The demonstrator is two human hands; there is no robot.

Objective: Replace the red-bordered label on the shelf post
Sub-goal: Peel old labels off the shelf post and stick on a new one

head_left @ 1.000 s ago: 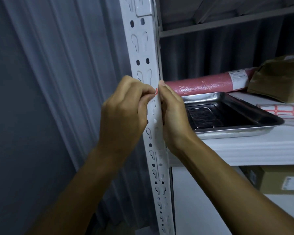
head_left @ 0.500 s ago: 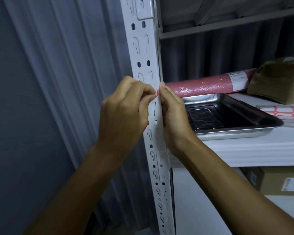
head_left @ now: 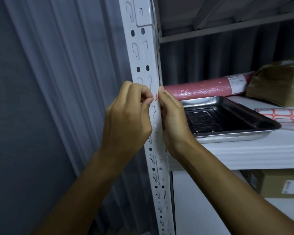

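A white slotted shelf post (head_left: pixel 143 53) runs up the middle of the head view. On it, between my two hands, a small part of the red-bordered label (head_left: pixel 155 97) shows; the rest is hidden by fingers. My left hand (head_left: pixel 127 116) has its fingers curled, with thumb and fingertips pinching at the label's left edge. My right hand (head_left: pixel 172 119) wraps the post's right side, its thumb tip touching the label's right edge.
A steel tray (head_left: pixel 260 122) sits on the white shelf (head_left: pixel 244 151) right of the post. Behind it lie a pink roll (head_left: pixel 202 89) and a brown packet (head_left: pixel 278 85). A sheet of red-bordered labels (head_left: pixel 282 116) lies at the right. A cardboard box (head_left: pixel 278 184) stands below. Grey curtain hangs left.
Both hands stay at the label on the post; a little more of the red border shows between the fingertips now.
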